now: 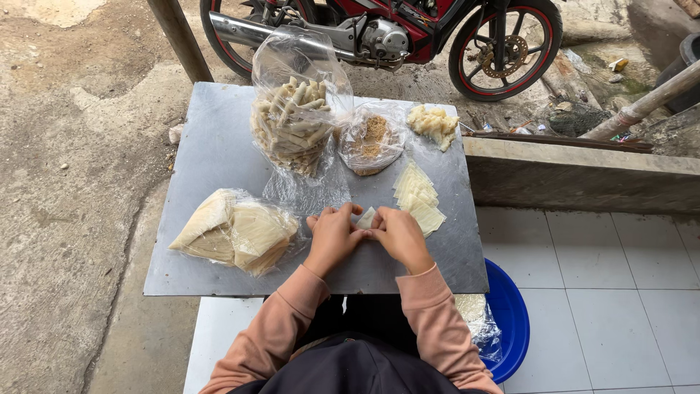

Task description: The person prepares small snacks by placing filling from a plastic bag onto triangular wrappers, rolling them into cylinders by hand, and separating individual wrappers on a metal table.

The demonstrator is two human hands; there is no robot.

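Rolling a small pale wrapper (366,217) is the step in hand, judged from how both hands are meeting over it near the front centre of the grey board (211,146). The left hand (332,235) is pinching the wrapper's left end and the right hand (399,235) is pinching its right end, with the fingertips (359,232) of both hands touching. Only a small corner of the piece is showing between the thumbs, so how tightly it is rolled cannot be told.

Taking the hands as the clock centre:

- At 12 o'clock, an open clear bag of finished rolls (292,120) is standing, already well filled. This is indicating that a large share of the work is done.
- Between 12 and 1 o'clock, a smaller bag of brown filling (372,138) is lying, with some filling left inside.
- At 1 o'clock, farther back, a heap of pale crumpled pieces (433,124) is resting on the board.
- At 2 o'clock, just beside the right hand, a fanned stack of cut wrappers (417,197) is waiting, unrolled.
- At 9 o'clock, a plastic bag of uncut wrapper sheets (237,233) is lying, nearly full.

Judging from these stocks, much work is remaining: both the cut stack and the bagged sheets are untouched.

At 4 o'clock, below the board edge, a blue basin (514,321) is sitting on the white tiles. A red motorcycle (394,33) is parked beyond the board at 12 o'clock.
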